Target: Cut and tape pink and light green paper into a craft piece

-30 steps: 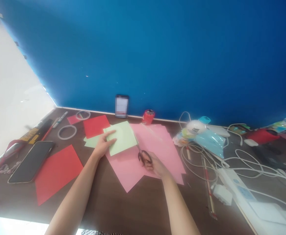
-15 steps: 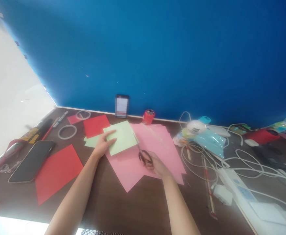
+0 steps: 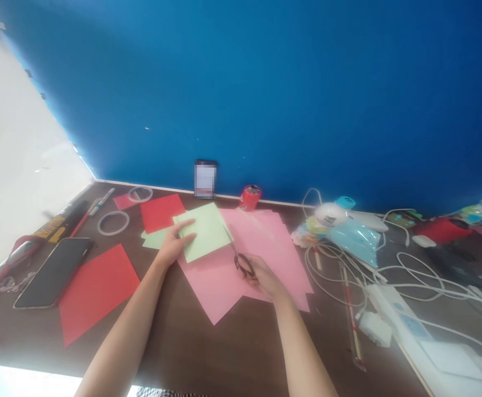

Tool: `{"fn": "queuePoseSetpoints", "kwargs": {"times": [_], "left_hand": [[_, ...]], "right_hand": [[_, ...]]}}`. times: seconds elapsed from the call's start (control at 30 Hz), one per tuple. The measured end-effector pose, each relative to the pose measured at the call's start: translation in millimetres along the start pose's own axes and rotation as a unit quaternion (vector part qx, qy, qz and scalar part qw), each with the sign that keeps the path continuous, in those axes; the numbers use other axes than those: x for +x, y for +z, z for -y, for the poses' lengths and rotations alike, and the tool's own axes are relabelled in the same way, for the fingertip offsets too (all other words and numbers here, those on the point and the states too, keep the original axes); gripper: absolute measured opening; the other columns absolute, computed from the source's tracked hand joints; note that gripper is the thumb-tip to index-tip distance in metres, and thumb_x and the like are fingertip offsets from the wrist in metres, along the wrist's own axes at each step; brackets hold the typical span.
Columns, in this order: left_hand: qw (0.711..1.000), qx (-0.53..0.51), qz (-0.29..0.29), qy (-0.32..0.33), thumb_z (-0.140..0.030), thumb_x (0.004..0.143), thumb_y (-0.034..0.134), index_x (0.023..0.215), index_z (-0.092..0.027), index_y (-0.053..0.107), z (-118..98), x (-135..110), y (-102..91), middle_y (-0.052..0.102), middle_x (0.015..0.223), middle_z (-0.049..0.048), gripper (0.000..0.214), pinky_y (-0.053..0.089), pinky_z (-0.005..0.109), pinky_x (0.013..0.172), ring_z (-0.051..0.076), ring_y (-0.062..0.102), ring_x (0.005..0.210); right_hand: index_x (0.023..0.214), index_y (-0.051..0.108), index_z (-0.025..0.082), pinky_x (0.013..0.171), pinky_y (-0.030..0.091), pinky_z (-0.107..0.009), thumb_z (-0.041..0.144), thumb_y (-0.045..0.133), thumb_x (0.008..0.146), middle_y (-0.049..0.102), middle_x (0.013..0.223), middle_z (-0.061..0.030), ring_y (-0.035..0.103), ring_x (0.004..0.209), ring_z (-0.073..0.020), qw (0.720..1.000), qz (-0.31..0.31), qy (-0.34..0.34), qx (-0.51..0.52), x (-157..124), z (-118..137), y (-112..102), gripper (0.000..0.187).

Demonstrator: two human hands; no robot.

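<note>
My left hand [image 3: 175, 242] grips a light green sheet of paper [image 3: 207, 234] by its left edge, fingers on top. Along the sheet's right edge lie the blades of a pair of scissors [image 3: 244, 264]; their dark handles are in my right hand [image 3: 262, 277], fingers through the loops. Beneath the green sheet and my right hand are overlapping pink sheets [image 3: 274, 237]. Another light green piece [image 3: 153, 239] shows to the left, partly covered by my left hand. A red sheet [image 3: 162, 212] lies just behind it.
At left are a dark phone [image 3: 54, 273], a red sheet [image 3: 100, 292] and a tape roll [image 3: 113, 223]. A red can-like object [image 3: 250, 197] and a propped-up phone [image 3: 205, 179] stand by the blue wall. White cables [image 3: 422, 284] and a power strip [image 3: 401, 314] crowd the right.
The scissor handles and my right hand's fingers have shifted very slightly. My left hand and the green sheet are nearly still.
</note>
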State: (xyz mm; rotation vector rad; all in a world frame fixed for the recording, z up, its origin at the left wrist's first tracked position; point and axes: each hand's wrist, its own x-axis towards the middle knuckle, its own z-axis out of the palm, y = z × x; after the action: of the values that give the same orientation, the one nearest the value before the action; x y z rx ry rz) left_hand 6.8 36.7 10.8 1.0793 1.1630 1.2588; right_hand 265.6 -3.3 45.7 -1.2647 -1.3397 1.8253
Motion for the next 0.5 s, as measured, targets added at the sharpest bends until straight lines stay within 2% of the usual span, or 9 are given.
{"fn": "queuePoseSetpoints", "kwargs": {"times": [0.17, 0.5], "left_hand": [[1.0, 0.002, -0.004, 0.0, -0.033, 0.065, 0.071, 0.119, -0.022, 0.055, 1.8, 0.7, -0.7, 0.059, 0.116, 0.0094, 0.057, 0.05, 0.035, 0.078, 0.024, 0.061, 0.092], [1.0, 0.007, 0.001, -0.001, -0.035, 0.066, 0.07, 0.121, -0.021, 0.053, -0.5, -0.2, -0.1, 0.06, 0.115, 0.0096, 0.06, 0.05, 0.035, 0.077, 0.023, 0.062, 0.09]], "right_hand": [[0.063, 0.04, 0.018, 0.038, 0.01, -0.019, 0.043, 0.054, 0.077, 0.046, 0.058, 0.0044, 0.023, 0.041, -0.0029, 1.0, -0.004, 0.002, -0.014, 0.3, 0.6, -0.1, 0.031], [0.063, 0.043, 0.018, 0.039, 0.012, -0.019, 0.046, 0.056, 0.075, 0.045, 0.058, 0.0041, 0.026, 0.043, -0.0035, 0.999, -0.02, 0.006, -0.029, 0.2, 2.3, 0.0, 0.033]]}}
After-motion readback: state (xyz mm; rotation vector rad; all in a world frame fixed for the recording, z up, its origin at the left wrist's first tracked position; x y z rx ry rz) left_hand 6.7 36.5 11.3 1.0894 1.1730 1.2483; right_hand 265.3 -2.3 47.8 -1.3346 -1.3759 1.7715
